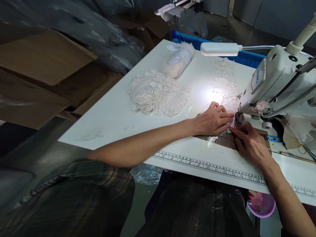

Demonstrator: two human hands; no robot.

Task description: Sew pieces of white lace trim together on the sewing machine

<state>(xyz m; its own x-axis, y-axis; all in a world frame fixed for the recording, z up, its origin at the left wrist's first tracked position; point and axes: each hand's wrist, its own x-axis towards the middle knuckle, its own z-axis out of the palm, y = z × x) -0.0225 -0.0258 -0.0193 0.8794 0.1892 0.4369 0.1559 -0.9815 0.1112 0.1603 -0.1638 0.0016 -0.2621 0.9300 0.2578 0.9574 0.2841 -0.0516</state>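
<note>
White lace trim [228, 95] with fringed edges runs down the table to the presser foot [237, 116] of a sewing machine [269, 79]. My left hand [214, 119] rests on the lace just left of the foot, fingers stretched out over it, with part of the lace hidden underneath. Close in front of the foot is my right hand [251, 141]; its fingers are bent, and the fingertips hold the lace's near edge beside my left fingers. The needle itself is too small to make out.
A pile of white lace [159, 93] and a wrapped cream roll [181, 59] lie on the white table [118, 121]. A lamp [219, 49] hangs above. Blue thread snips [274, 139] lie right of the machine. Cardboard boxes [41, 59] stand left; a purple basket [264, 207] is below.
</note>
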